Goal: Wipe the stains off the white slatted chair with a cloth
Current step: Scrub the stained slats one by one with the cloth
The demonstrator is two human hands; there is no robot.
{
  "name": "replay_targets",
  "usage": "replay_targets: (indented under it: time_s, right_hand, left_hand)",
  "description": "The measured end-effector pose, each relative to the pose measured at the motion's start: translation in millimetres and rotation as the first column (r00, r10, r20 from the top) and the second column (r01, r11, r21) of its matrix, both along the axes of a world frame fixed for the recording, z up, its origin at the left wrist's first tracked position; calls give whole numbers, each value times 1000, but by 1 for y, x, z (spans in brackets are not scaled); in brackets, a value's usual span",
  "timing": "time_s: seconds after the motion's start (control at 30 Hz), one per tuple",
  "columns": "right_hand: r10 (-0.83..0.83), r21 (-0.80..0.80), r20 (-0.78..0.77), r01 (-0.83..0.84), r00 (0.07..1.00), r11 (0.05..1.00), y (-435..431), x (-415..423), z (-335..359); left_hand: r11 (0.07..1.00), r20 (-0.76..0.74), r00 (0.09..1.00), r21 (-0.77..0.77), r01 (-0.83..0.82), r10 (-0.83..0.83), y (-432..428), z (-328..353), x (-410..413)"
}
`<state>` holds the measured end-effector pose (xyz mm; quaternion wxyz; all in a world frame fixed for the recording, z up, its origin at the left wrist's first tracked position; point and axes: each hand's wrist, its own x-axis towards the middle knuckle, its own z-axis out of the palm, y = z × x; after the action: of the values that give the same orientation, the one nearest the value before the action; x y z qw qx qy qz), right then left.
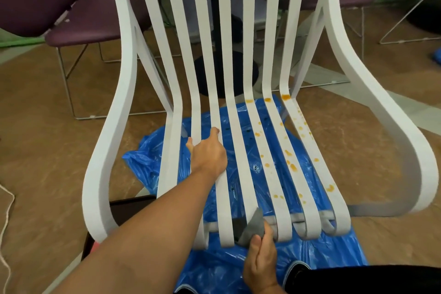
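The white slatted chair (124, 93) fills the head view, its seat slats running toward me. Orange stains (292, 166) dot the three right-hand slats, from the seat's back bend down toward the front edge. My left hand (208, 153) grips a slat left of the seat's middle, fingers curled round its edges. My right hand (261, 261) holds a grey cloth (254, 227) bunched against the curled front end of a middle slat, thumb pressing it from below. The left slats look clean.
A blue plastic sheet (148, 155) lies on the brown floor under the chair. Purple chairs (90, 14) with wire legs stand behind at left and right, and a black round table base (205, 71) behind the backrest. My dark shoes (297, 270) are at the bottom.
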<state>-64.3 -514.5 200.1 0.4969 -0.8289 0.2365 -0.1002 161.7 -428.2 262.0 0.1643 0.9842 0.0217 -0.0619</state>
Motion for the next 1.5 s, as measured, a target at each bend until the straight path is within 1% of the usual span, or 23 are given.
replay_targets:
  time_s: [0.1, 0.27, 0.3, 0.37, 0.4, 0.47, 0.53, 0.63, 0.83, 0.93, 1.0, 1.07, 1.1, 1.13, 1.2, 1.27, 1.3, 1.4, 1.43, 1.47, 1.5]
  right_hand:
    - [-39, 17, -11, 39, 999, 999, 3, 3, 6]
    - [-51, -48, -52, 48, 997, 998, 6, 26, 24]
    - [-23, -63, -81, 18, 996, 998, 6, 33, 29]
    - [71, -110, -212, -96, 975, 989, 3, 51, 43]
    - [120, -130, -289, -163, 950, 978, 0, 62, 50]
    - [198, -112, -390, -260, 899, 959, -6, 90, 61]
    - [239, -78, -426, -298, 873, 951, -9, 119, 65]
    - [213, -64, -466, -273, 859, 960, -8, 163, 62]
    - [132, -86, -473, -195, 871, 977, -1, 254, 61]
    - [121, -132, -482, -209, 868, 969, 2, 296, 56]
    - [141, -141, -475, -233, 869, 962, 1, 317, 49]
    - [178, -133, -405, -250, 897, 959, 0, 333, 45]
    - [196, -128, -401, -266, 895, 955, -1, 341, 44]
    - [200, -80, -398, -251, 895, 965, -1, 348, 47]
    - [204, -138, -434, -288, 878, 948, -2, 364, 48]
    - [198, -141, -415, -278, 888, 950, -5, 376, 53]
    - [182, -196, -411, -282, 893, 939, -5, 383, 52]
    - [171, -217, -407, -276, 898, 936, -4, 388, 55]
    - [179, -242, -401, -292, 898, 925, -3, 390, 54]
    - [183, -287, -428, -325, 885, 901, -4, 389, 51]
    - [189, -296, -432, -337, 882, 894, -4, 389, 50]
  left_hand:
    - [1000, -8, 1000, -5, -3, 3, 0, -1, -1]
    - [1000, -4, 1000, -7, -16, 16, 2, -1, 3]
    - [1000, 0, 1000, -8, -17, 17, 2, -1, 3]
    - [1000, 17, 1000, -3, -18, 18, 2, -1, 4]
    - [1000, 19, 1000, 1, -17, 17, 2, -2, 3]
    - [1000, 17, 1000, 9, -17, 17, 1, -2, 3]
    - [1000, 25, 999, 9, -22, 21, 0, -3, 2]
    - [1000, 29, 999, 15, -19, 18, -1, -2, 3]
    - [999, -11, 999, -8, -49, 49, -1, 2, 6]
    - [1000, -19, 1000, 13, -20, 21, 0, 5, 6]
    - [1000, -6, 1000, 23, -16, 16, 1, 3, 7]
    - [1000, -2, 1000, 19, -17, 17, 1, 1, 7]
    - [1000, -4, 1000, 15, -17, 18, 2, 0, 7]
    - [1000, -5, 1000, 15, -17, 17, 2, 0, 8]
    - [1000, 1, 1000, 15, -19, 19, 1, -1, 8]
    - [999, 3, 1000, 16, -30, 30, 0, -2, 9]
    - [999, 2, 999, 18, -34, 34, 0, -2, 10]
    - [999, -5, 999, 17, -39, 39, 0, -2, 11]
    - [999, -8, 999, 19, -36, 36, 0, -1, 11]
    - [999, -13, 999, 21, -34, 34, 0, -1, 10]
    - [999, -16, 999, 19, -33, 33, 0, -2, 10]
